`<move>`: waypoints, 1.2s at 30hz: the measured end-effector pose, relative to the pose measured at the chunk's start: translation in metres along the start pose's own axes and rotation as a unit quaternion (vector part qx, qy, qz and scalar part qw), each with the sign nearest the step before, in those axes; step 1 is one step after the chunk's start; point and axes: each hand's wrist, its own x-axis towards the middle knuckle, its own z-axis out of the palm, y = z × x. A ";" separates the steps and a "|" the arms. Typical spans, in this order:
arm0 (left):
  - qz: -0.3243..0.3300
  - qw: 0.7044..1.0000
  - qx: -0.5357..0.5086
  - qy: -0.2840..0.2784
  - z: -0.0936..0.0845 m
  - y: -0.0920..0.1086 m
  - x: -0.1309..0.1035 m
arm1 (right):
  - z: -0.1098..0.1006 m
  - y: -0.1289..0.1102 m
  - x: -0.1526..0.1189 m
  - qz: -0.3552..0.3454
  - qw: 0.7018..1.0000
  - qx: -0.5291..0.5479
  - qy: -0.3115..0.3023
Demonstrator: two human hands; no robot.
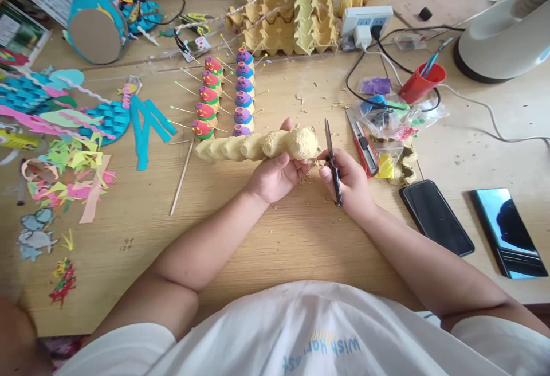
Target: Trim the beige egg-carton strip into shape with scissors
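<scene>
Above the middle of the wooden table point(266, 238), my left hand point(275, 178) grips from below a strip of egg-carton cups point(258, 145), while my right hand point(350, 184) is closed around small scissors point(332, 161), their blades pointing up just beside the strip's right end.

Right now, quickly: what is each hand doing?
Left hand: closed around the egg-carton strip.
Right hand: closed on the scissors, blades up.
</scene>
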 end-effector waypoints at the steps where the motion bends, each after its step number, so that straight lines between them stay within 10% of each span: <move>1: 0.001 1.000 -0.002 0.000 0.000 0.000 0.000 | 0.000 0.000 0.000 -0.003 1.000 -0.009 -0.001; 36: 0.009 0.996 0.078 0.050 0.005 0.005 -0.002 | -0.004 0.000 0.006 -0.025 0.998 -0.034 -0.042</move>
